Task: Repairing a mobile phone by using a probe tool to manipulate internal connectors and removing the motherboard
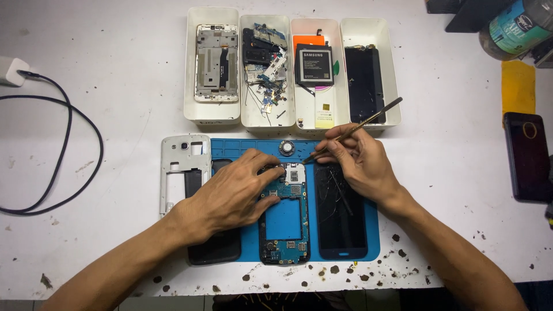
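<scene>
While your left hand (230,193) is pressing flat, fingers spread, on the opened phone (283,216) lying on the blue mat (239,148), your right hand (360,164) is pinching the tweezers (354,129), tip sitting at the board's top edge. A slip there is likely to gouge the circuit board or flick a small part off the table. Behind, four white trays (212,112) are standing in a row; one is holding a black, grey-labelled battery (314,64) over an orange card.
</scene>
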